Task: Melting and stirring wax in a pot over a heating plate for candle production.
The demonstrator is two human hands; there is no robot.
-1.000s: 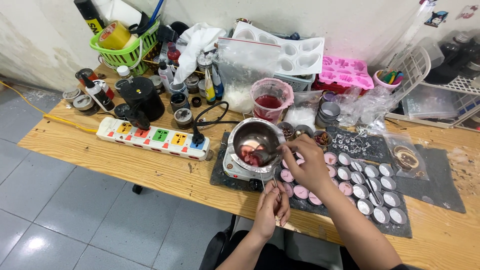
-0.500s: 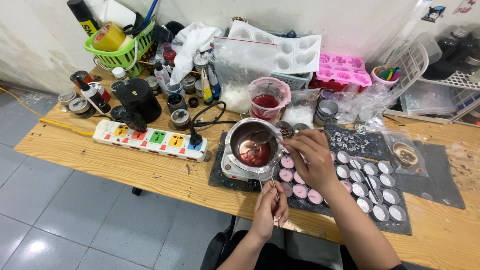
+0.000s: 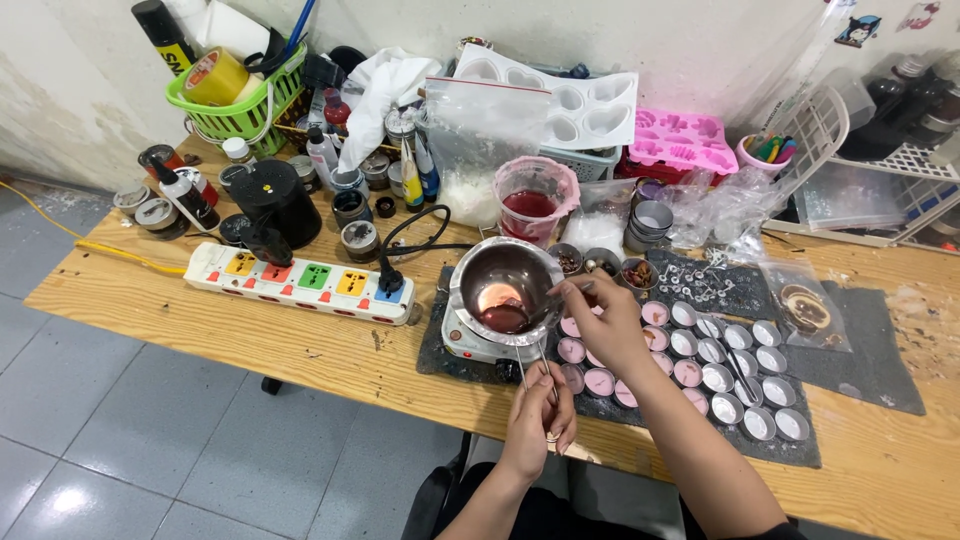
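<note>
Steel melting pot [image 3: 504, 285] sits on a small white hotplate [image 3: 462, 338] just left of the frame's centre, tilted a little, with dark red liquid pooled at its lower side. Its thin wire handle [image 3: 533, 362] runs from the pot's near rim down toward the bottom of the frame, so the pot's long axis points almost straight at the person. The left hand [image 3: 540, 418], at the lower middle, has its fingers pinched together on the end of that handle. The right hand [image 3: 603, 322] hovers at the pot's right rim, thumb and forefinger pressed together on a small thin thing too slight to identify.

Right of the pot, rows of little round tins [image 3: 712, 352] lie on a dark mat [image 3: 870, 340]; those nearest the pot hold pink wax. Behind the pot stands a clear cup of red liquid [image 3: 534, 198]. A white power strip [image 3: 302, 279] with coloured sockets lies on the wooden tabletop [image 3: 220, 325] at the left, and a green basket [image 3: 243, 105] sits in the upper left. A pink mould [image 3: 683, 143] rests at the upper right.
</note>
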